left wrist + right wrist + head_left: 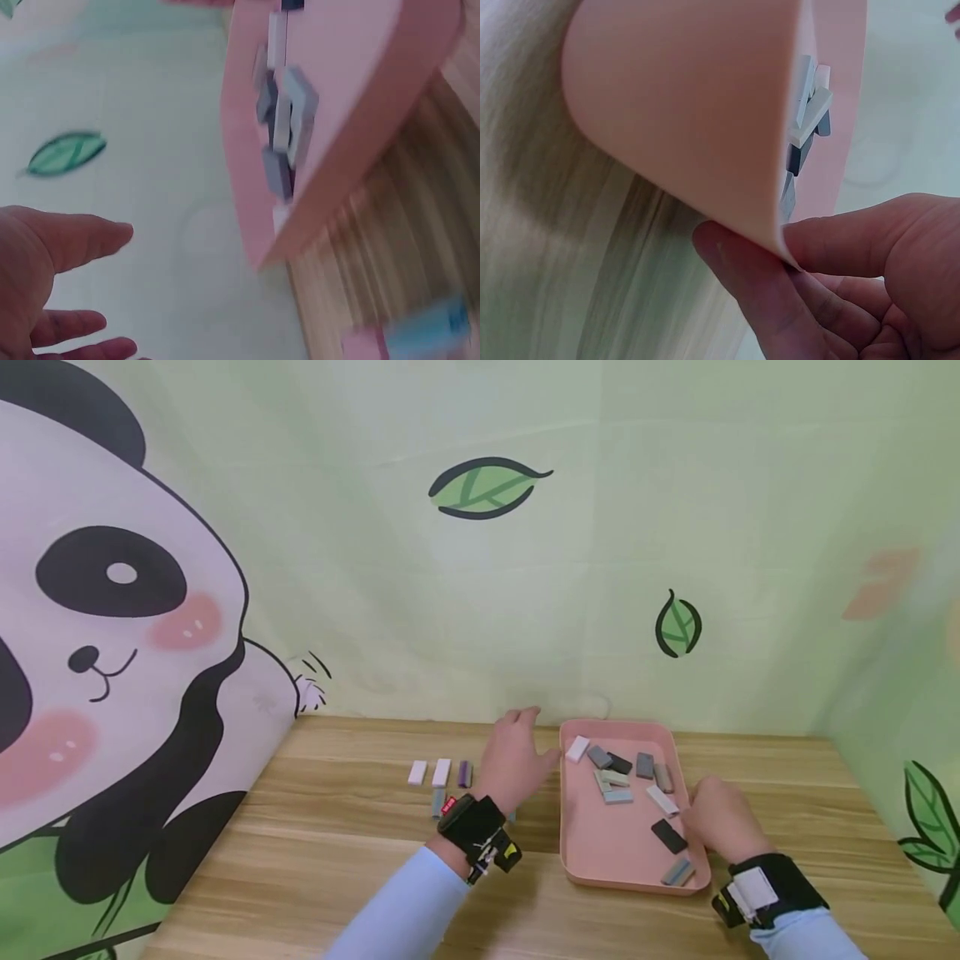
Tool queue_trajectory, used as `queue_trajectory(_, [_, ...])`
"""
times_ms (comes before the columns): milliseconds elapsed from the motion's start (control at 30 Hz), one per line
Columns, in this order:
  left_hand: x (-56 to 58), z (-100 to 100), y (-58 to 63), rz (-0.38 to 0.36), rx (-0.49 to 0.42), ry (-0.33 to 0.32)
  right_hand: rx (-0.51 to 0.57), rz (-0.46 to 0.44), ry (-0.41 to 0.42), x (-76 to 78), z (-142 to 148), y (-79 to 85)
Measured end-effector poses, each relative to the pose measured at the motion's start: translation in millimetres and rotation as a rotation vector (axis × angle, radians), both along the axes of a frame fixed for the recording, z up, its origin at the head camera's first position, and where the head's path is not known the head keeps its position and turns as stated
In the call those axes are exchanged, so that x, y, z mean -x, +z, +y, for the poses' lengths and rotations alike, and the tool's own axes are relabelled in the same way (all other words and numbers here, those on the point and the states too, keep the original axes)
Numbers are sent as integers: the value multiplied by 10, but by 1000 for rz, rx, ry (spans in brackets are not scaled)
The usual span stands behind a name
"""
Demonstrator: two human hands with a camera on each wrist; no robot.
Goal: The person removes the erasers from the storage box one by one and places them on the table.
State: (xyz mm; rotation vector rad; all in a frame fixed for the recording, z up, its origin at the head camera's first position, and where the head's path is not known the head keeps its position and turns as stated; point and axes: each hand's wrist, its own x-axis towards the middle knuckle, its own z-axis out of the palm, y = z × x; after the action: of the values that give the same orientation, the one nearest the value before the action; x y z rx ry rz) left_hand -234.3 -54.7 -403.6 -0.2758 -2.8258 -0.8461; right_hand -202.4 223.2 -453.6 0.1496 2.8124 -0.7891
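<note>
A pink tray (615,852) lies on the wooden table and holds several small flat blocks in white, grey, black and pale green. My right hand (723,817) pinches the tray's right wall, thumb inside and fingers outside, as the right wrist view shows at the rim (786,240). Just left of the tray, my left hand (516,758) hovers with thumb and fingers spread and nothing between them. Beyond it stand a white block (442,772), a purple block (465,774) and a blue-grey block (438,803) on the table; the left wrist partly hides that group.
Another white block (417,772) is at the left end of the group. Behind the table's back edge hangs a pale green cloth backdrop (360,568) printed with a panda and leaves. Bare wood (285,860) shows at the front left.
</note>
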Motion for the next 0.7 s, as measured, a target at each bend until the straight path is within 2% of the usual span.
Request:
queue_trajectory(133, [1,289,-74,18,60,-70,3,1,-5,-2,5,1])
queue_trajectory(300, [1,584,-205,1,132,-182,7,1,-8,10,10,7])
queue_trajectory(567, [-8,946,-505,-3,388,-365,7,4,-2,9,27,-12])
queue_trajectory(633, [-27,998,-535,-18,451,-390,7,-2,-2,11,28,-16])
queue_trajectory(700, [-36,1029,-574,9,512,-402,9,-4,-3,15,27,-14])
